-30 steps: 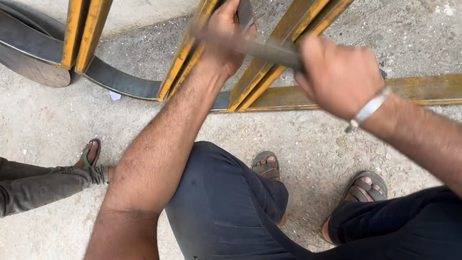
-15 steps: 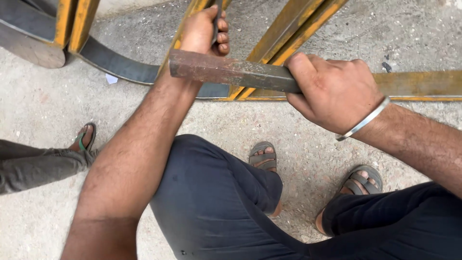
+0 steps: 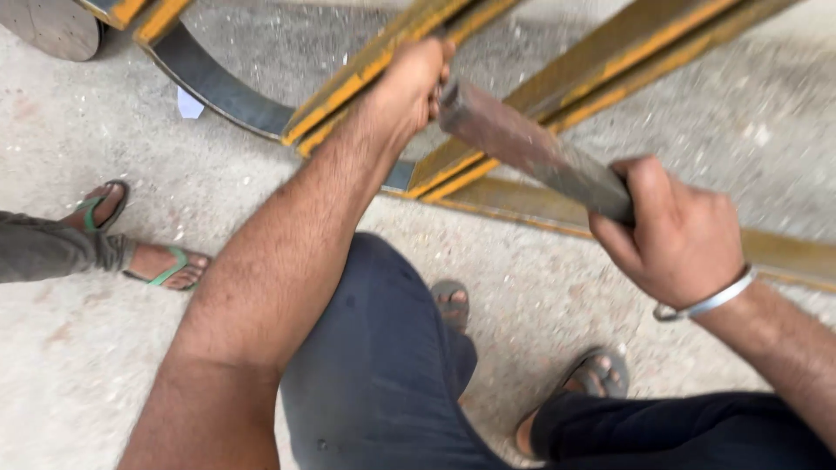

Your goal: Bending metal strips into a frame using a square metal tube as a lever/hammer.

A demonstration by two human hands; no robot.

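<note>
Right hand is closed fully around one end of a heavy dark bar, rusty and rectangular in section, held on a slant with its free end raised toward the left hand. The left hand's grip is curled shut on a yellow steel member of the frame lying on the concrete floor; what the fingers enclose beyond that member cannot be told. The bar's free end sits just beside the left knuckles, with very little gap showing.

Findings, as judgement:

- Pinch or strike to the left hand. The bar's end is next to bare fingers. Any swing or slip toward the frame could land on them. No gloves on either hand.
- Loss of hold. The right hand has the bar by its end only, so the weight hangs well out from the grip. A sweaty palm or a rebound off the steel could twist it loose.
- Feet. The person's own feet are in open sandals directly below the work; a dropped bar would fall near them. A second person's foot in a green-strapped sandal stands near on the left, also exposed.
- Frame shift. The yellow members and the curved grey strip rest loose-looking on the floor. A blow could make them jump or slide, trapping the holding hand.
- Wrist bangle on the right arm could snag on an edge.
</note>
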